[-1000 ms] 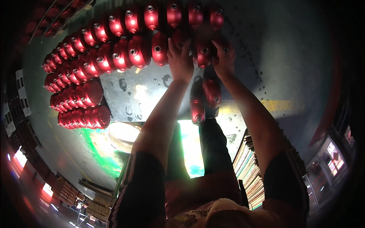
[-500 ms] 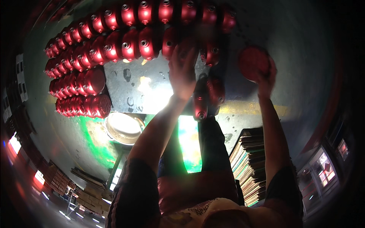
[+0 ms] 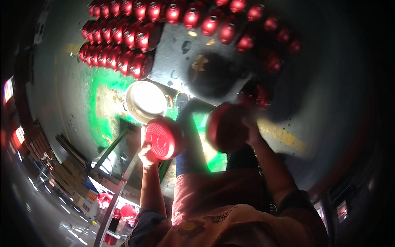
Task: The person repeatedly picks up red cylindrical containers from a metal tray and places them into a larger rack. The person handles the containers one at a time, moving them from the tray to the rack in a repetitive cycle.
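A dim workroom with a dark grey floor point(image 3: 329, 94), marked by a green painted patch point(image 3: 105, 103) and a yellow line point(image 3: 284, 136), fills the view under a glare of light. Nearest, the person's left hand point(image 3: 146, 154) is raised in front of the body, fingers closed around the back edge of a round red cap point(image 3: 163, 138) whose ribbed flat face turns toward the camera; the cap sits just above and to the right of the hand. Level with it, the right hand point(image 3: 249, 125) is clamped on a second red piece point(image 3: 224, 127), blurred, which lies directly to the left of that hand; its exact shape cannot be made out. Between and beyond the two hands, a leg in blue trousers point(image 3: 189, 152) reaches down to the floor. Just past the left hand's cap a shiny round metal bowl point(image 3: 146, 101) stands on the green patch, brightly lit. Farther off, rows of red canisters point(image 3: 123, 37) lie packed side by side along the far edge of the floor, with more scattered toward the far right corner.
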A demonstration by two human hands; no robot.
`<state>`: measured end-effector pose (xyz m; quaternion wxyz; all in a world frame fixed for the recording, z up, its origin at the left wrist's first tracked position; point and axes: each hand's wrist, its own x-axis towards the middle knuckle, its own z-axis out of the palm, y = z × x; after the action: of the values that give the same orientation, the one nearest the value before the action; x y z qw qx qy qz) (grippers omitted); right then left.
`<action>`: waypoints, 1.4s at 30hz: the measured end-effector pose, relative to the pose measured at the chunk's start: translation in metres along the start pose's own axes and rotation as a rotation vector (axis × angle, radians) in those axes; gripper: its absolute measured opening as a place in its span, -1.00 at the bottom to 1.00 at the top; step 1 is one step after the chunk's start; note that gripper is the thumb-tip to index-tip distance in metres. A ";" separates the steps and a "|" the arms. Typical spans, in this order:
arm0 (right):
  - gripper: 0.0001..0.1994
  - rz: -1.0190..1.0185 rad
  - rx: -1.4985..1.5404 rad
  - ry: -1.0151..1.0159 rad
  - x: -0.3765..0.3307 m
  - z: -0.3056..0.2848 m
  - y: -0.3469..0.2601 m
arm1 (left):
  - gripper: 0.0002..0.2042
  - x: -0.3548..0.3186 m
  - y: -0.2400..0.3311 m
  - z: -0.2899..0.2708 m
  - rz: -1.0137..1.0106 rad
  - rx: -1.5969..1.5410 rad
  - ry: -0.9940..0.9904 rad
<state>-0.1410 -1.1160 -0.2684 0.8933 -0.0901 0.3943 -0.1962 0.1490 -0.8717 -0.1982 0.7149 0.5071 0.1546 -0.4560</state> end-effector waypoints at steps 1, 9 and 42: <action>-0.44 0.152 0.109 -0.077 0.010 0.022 0.022 | -0.18 -0.008 0.006 -0.022 0.003 -0.047 0.052; -0.53 0.615 -0.051 -0.318 0.105 0.186 0.207 | -0.61 0.044 0.046 -0.188 -0.127 -0.887 -0.304; -0.56 -0.389 -0.952 0.398 0.140 0.088 0.115 | -0.48 0.190 0.058 -0.145 0.162 0.523 -0.188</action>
<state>0.0419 -1.0703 -0.3385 0.6094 -0.5164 0.5768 -0.1710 0.3330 -0.8365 -0.3579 0.6051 0.6405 -0.0761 -0.4667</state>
